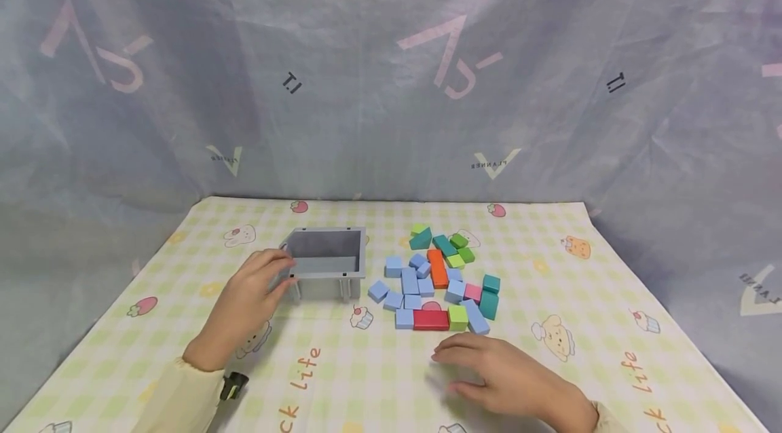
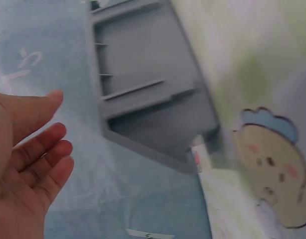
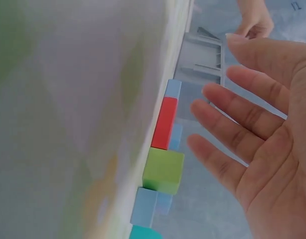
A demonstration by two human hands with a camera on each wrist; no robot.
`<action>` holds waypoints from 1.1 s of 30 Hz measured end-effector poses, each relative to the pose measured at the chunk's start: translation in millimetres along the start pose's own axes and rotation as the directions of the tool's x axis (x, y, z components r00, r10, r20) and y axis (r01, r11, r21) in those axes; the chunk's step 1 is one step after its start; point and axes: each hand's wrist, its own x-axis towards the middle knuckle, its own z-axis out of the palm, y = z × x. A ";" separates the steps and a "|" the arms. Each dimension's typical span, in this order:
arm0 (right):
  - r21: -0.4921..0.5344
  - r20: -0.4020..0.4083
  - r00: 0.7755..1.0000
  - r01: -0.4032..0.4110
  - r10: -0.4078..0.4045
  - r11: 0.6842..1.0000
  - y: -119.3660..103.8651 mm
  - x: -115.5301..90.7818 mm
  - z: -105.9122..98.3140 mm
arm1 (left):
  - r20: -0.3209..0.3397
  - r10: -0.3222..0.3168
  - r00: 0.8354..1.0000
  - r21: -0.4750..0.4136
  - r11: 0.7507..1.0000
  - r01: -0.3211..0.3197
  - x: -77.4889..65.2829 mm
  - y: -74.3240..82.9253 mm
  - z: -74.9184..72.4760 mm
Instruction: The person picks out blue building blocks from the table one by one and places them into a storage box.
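Observation:
A grey plastic bin (image 1: 328, 288) with a slanted left corner stands on the table, left of the middle. My left hand (image 1: 252, 294) is at that corner; in the left wrist view its fingers (image 2: 57, 174) are loosely bent, with a gap between them and the bin (image 2: 145, 59). Right of the bin lies a loose group of toy blocks, among them a red block (image 1: 431, 320), a light green cube (image 1: 457, 317), an orange block (image 1: 437, 269) and several blue ones (image 1: 409, 281). Just in front of this group hovers my right hand (image 1: 504, 375), fingers spread and holding nothing.
Teal blocks (image 1: 489, 305) sit at the group's right side, green blocks (image 1: 458, 241) at its back. A checked cloth (image 1: 342, 379) with cartoon prints covers the table. Grey printed fabric (image 1: 366, 107) hangs behind it and along both sides.

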 end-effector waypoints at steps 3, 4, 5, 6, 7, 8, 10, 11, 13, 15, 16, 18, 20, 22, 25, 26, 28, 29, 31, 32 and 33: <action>0.009 0.000 1.000 -0.016 0.016 1.000 0.7 -0.3 1.3 | 0.056 -0.033 0.998 0.026 0.999 0.032 -4.9 -6.0 9.0; 0.009 -0.001 1.000 -0.018 0.018 1.000 1.1 -0.4 1.7 | 0.079 -0.046 0.996 0.031 0.999 0.043 -7.0 -7.2 11.5; 0.008 -0.003 1.000 -0.021 0.021 1.000 1.4 -0.7 2.0 | 0.099 -0.056 0.993 0.034 0.998 0.053 -9.3 -8.3 13.9; 0.011 -0.004 1.000 -0.028 0.029 1.000 2.0 -1.0 2.1 | 0.118 -0.066 0.991 0.034 0.997 0.062 -11.5 -9.0 16.1; 0.010 -0.005 0.999 -0.041 0.041 0.999 2.6 -1.5 2.2 | 0.132 -0.071 0.989 0.035 0.997 0.067 -13.5 -9.3 18.1; 0.008 -0.008 0.999 -0.054 0.054 0.999 3.6 -2.3 1.9 | 0.143 -0.077 0.987 0.031 0.997 0.074 -15.2 -9.3 19.6; -0.005 -0.033 0.997 -0.074 0.074 0.997 6.7 -4.1 1.3 | 0.148 -0.086 0.985 0.017 0.996 0.085 -17.4 -8.8 21.4; -0.010 -0.050 0.994 -0.099 0.098 0.995 8.7 -5.2 0.4 | 0.147 -0.089 0.985 0.008 0.996 0.089 -17.4 -8.9 22.0; -0.027 -0.102 0.984 -0.150 0.146 0.988 14.5 -8.0 -1.5 | 0.139 -0.089 0.986 -0.005 0.996 0.090 -16.5 -9.1 22.4; -0.032 -0.171 0.967 -0.199 0.191 0.979 21.8 -10.6 -4.2 | 0.134 -0.091 0.987 -0.021 0.995 0.094 -15.1 -10.8 22.2; -0.028 -0.210 0.953 -0.230 0.219 0.973 25.1 -11.3 -5.8 | 0.137 -0.093 0.986 -0.030 0.995 0.097 -14.3 -11.6 21.8; -0.023 -0.284 0.921 -0.286 0.268 0.958 31.8 -12.6 -7.9 | 0.138 -0.087 0.987 -0.038 0.995 0.093 -13.1 -13.3 21.0; -0.009 -0.342 0.890 -0.325 0.302 0.946 37.4 -13.0 -9.1 | 0.146 -0.086 0.986 -0.048 0.994 0.094 -12.2 -14.8 20.1; -0.002 -0.377 0.867 -0.353 0.327 0.936 41.1 -13.0 -9.1 | 0.153 -0.082 0.985 -0.057 0.994 0.092 -11.3 -14.8 18.9; 0.014 -0.369 0.861 -0.373 0.351 0.928 45.5 -13.0 -8.1 | 0.156 -0.073 0.985 -0.065 0.994 0.083 -10.2 -14.2 17.4; 0.023 -0.357 0.861 -0.379 0.362 0.925 46.4 -13.0 -7.8 | 0.158 -0.072 0.985 -0.071 0.994 0.084 -10.0 -13.9 17.0; 0.038 -0.327 0.860 -0.402 0.391 0.915 47.8 -12.5 -7.0 | 0.161 -0.070 0.984 -0.080 0.993 0.084 -9.7 -12.9 16.3; 0.048 -0.313 0.856 -0.418 0.411 0.907 48.3 -12.1 -6.5 | 0.161 -0.069 0.985 -0.085 0.993 0.083 -9.5 -12.3 16.0; 0.056 -0.280 0.847 -0.456 0.453 0.888 48.7 -10.8 -5.2 | 0.163 -0.070 0.984 -0.096 0.992 0.087 -9.4 -11.6 15.7; 0.054 -0.262 0.841 -0.478 0.474 0.877 48.5 -9.9 -4.3 | 0.165 -0.070 0.984 -0.101 0.991 0.087 -9.5 -11.3 15.6; 0.050 -0.243 0.833 -0.501 0.497 0.864 48.1 -8.7 -3.3 | 0.166 -0.068 0.984 -0.104 0.991 0.086 -9.6 -10.9 15.7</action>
